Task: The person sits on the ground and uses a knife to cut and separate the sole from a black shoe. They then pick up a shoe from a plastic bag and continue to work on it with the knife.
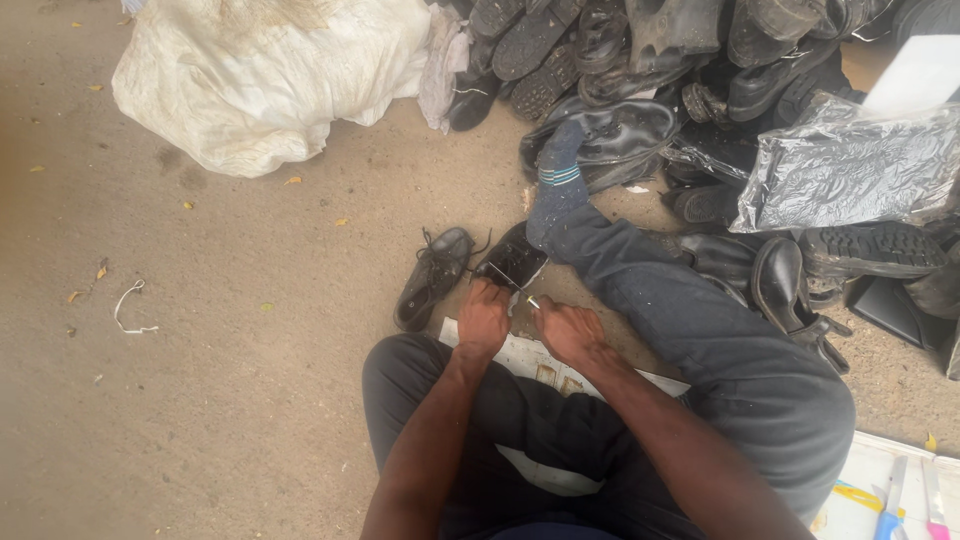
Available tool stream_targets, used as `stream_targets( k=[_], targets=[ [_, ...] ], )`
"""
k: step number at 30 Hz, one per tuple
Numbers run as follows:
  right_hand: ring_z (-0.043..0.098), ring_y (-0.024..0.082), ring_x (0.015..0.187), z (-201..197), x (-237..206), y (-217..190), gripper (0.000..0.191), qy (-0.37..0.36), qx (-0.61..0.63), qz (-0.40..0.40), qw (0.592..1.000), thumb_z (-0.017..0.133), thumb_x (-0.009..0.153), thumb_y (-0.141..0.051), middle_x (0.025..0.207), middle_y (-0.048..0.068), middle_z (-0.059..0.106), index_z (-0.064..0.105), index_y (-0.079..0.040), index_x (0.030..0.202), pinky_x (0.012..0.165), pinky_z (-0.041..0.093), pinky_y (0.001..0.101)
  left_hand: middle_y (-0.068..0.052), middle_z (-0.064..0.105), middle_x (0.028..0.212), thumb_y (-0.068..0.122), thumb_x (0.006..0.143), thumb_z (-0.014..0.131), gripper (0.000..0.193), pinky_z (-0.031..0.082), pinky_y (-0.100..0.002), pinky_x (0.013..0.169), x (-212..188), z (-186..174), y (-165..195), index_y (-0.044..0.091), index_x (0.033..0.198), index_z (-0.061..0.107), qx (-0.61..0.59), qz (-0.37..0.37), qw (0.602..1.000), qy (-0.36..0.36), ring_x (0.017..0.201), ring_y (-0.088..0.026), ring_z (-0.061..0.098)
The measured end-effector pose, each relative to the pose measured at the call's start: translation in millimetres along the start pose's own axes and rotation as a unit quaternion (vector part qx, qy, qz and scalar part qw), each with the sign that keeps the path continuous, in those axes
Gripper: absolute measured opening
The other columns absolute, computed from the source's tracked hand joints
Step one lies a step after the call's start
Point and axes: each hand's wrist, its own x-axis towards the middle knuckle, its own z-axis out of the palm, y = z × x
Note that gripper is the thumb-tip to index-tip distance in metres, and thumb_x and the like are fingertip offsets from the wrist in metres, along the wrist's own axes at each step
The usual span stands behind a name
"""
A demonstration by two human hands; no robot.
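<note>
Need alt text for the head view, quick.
Seated on sandy ground, a person's left hand steadies a black shoe while the right hand holds a small tool beside it; a laced shoe lies left.

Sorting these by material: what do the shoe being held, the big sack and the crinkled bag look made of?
The black shoe under the left hand looks like smooth leather or imitation, slightly glossy. The white sack looks like woven plastic, matte and dirt-stained. The crinkled bag is thin, shiny plastic film.

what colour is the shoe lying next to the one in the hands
Black, with black laces: the shoe shows best in the head view, left of the left hand.
</note>
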Motion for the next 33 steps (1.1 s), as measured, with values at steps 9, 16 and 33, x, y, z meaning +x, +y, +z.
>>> stream_targets(
  k=[9, 16, 33],
  targets=[
    [0.071, 0.037, 0.062, 7, -15, 8, 0.029, -0.022, 0.008, 0.025, 0.999, 0.050, 0.103, -0.027, 0.069, 0.020, 0.070, 0.061, -0.001, 0.108, 0.060, 0.056, 0.0502, -0.013, 0.070, 0.091, 0.003, 0.081, 0.071, 0.007, 0.050, -0.044, 0.086, 5, 5, -3, 0.005, 0.087, 0.073, -0.047, -0.090, 0.994, 0.028, 0.098, -0.034, 0.062],
    [0.072, 0.037, 0.063, 7, -12, 3, 0.028, -0.031, 0.002, 0.018, 0.999, 0.051, 0.102, -0.026, 0.070, 0.020, 0.071, 0.062, -0.001, 0.103, 0.061, 0.055, 0.0505, -0.015, 0.070, 0.091, 0.001, 0.076, 0.071, 0.012, 0.050, -0.045, 0.087, 2, 3, -6, 0.003, 0.088, 0.073, -0.075, -0.066, 0.994, 0.042, 0.098, -0.037, 0.062],
    [0.071, 0.032, 0.055, 22, -12, 4, 0.029, -0.041, -0.009, 0.022, 0.999, 0.048, 0.104, -0.024, 0.065, 0.017, 0.069, 0.063, 0.001, 0.103, 0.053, 0.056, 0.0475, -0.019, 0.072, 0.097, 0.008, 0.086, 0.072, 0.016, 0.049, -0.046, 0.088, 4, 5, -2, -0.001, 0.098, 0.077, -0.128, -0.199, 0.971, 0.035, 0.098, -0.038, 0.063]
  ],
)
